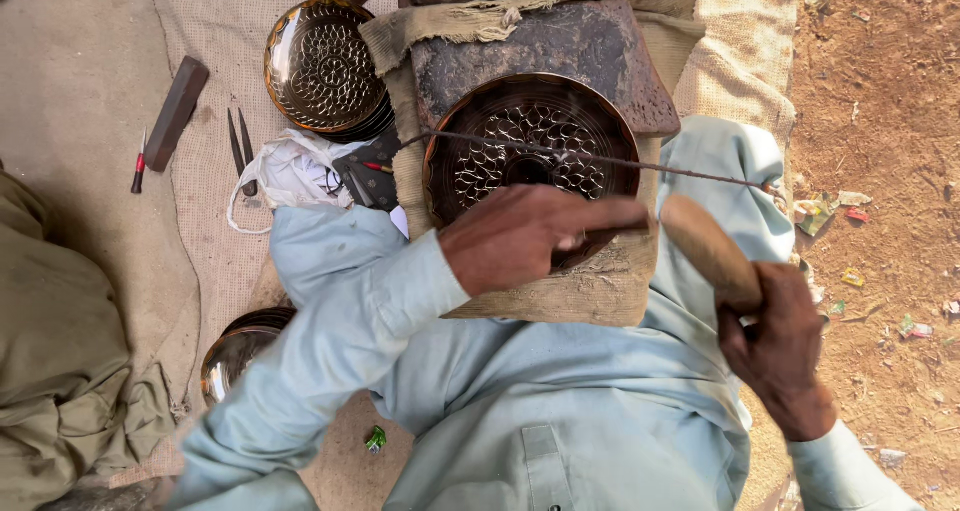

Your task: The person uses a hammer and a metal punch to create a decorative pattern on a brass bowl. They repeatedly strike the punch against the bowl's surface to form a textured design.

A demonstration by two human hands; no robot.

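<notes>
A round dark metal plate (520, 136) pierced with a flower pattern lies on burlap over a dark stone block (560, 46), in front of my lap. My left hand (525, 236) presses on the plate's near edge, fingers together and pointing right. My right hand (775, 351) grips the wooden handle (708, 249) of a saw-like tool. Its thin wire blade (600, 159) stretches across the top of the plate from left to right.
A stack of similar pierced plates (320, 66) sits at the back left. A dark bar (175, 111), a small red-handled tool (138, 176), pointed snips (240, 146) and a white bag (290, 171) lie on the left. A metal bowl (235, 356) rests by my left elbow. Bare dirt (880, 121) on the right.
</notes>
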